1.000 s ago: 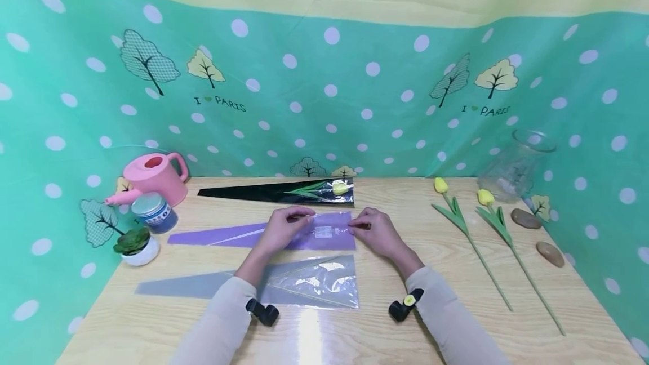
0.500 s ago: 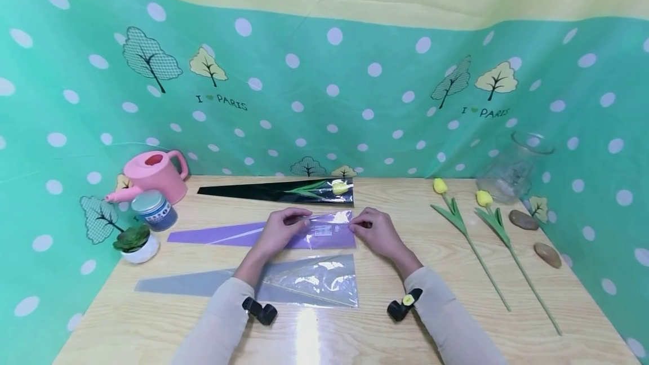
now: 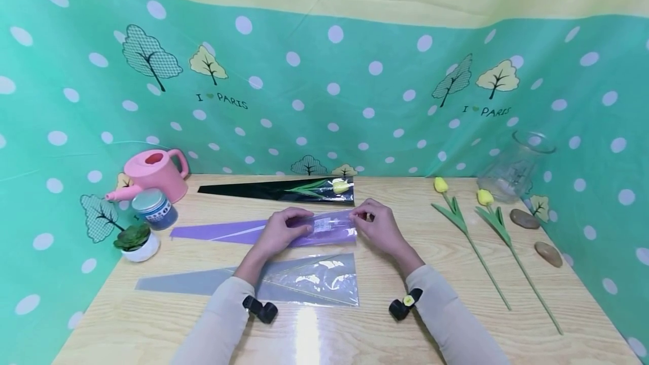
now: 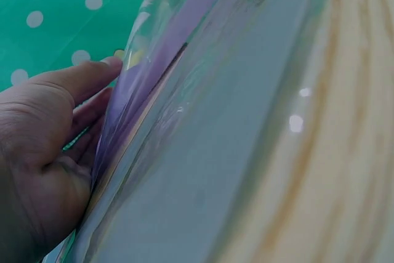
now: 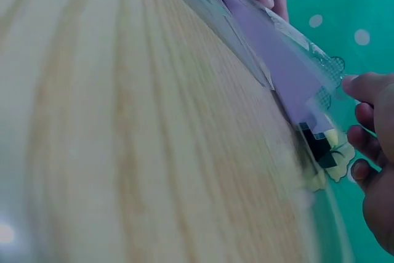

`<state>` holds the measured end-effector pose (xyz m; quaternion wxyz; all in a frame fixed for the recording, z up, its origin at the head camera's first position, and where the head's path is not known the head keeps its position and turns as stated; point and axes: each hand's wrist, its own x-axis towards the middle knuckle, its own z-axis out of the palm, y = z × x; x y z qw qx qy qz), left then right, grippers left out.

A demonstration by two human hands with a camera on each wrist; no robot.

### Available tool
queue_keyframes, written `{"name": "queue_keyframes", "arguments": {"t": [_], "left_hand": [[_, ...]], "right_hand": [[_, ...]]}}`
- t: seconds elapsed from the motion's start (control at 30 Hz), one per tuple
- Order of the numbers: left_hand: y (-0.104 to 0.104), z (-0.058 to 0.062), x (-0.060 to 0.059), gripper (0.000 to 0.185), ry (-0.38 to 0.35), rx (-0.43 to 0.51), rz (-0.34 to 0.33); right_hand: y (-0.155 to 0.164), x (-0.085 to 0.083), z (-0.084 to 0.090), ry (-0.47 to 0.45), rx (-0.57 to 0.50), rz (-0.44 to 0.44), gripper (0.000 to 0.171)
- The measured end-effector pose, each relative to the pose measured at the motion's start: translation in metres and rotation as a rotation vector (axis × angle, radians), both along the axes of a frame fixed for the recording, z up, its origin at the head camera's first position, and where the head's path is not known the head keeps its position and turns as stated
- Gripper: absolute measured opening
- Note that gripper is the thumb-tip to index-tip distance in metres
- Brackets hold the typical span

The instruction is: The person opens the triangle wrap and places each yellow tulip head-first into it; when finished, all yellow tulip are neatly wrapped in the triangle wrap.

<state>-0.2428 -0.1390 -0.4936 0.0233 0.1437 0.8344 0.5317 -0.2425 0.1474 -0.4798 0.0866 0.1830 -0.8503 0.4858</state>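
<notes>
In the head view a purple flower sleeve (image 3: 243,234) with a clear film front and a small white label lies across the table's middle, its far edge tilted up. My right hand (image 3: 377,227) pinches the clear film at the sleeve's wide right end between thumb and fingertips. At the sleeve's far long edge, my left hand (image 3: 284,232) holds it with thumb and curled fingers. The left wrist view shows the left thumb (image 4: 101,75) at the film, while the other fingers are partly behind it. The film bulges away from the purple backing (image 5: 277,60) in the right wrist view.
Behind lies a black sleeve (image 3: 253,191) holding a yellow tulip (image 3: 341,186); a grey sleeve (image 3: 203,284) lies in front. Two tulips (image 3: 458,221), stones (image 3: 524,218) and a glass vase (image 3: 507,176) are right. A pink watering can (image 3: 157,176), jar (image 3: 154,210) and potted succulent (image 3: 134,241) stand left.
The purple sleeve's far edge has risen and the sleeve has tilted, its label shifting up. The right hand has moved slightly up with the film; the left hand stays nearly in place.
</notes>
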Motion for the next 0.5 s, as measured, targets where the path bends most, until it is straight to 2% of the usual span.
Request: {"name": "queue_keyframes", "arguments": {"t": [0.33,0.5], "left_hand": [[-0.0005,-0.0028,-0.0014,0.035,-0.010,-0.027,0.022],[0.0001,-0.0029,-0.0010,0.025,0.004,-0.024,0.024]], "right_hand": [[-0.0045,0.0012,0.0081,0.022,-0.036,-0.020,0.006],[-0.0065,0.0010,0.0082,0.003,-0.053,-0.027,0.006]]}}
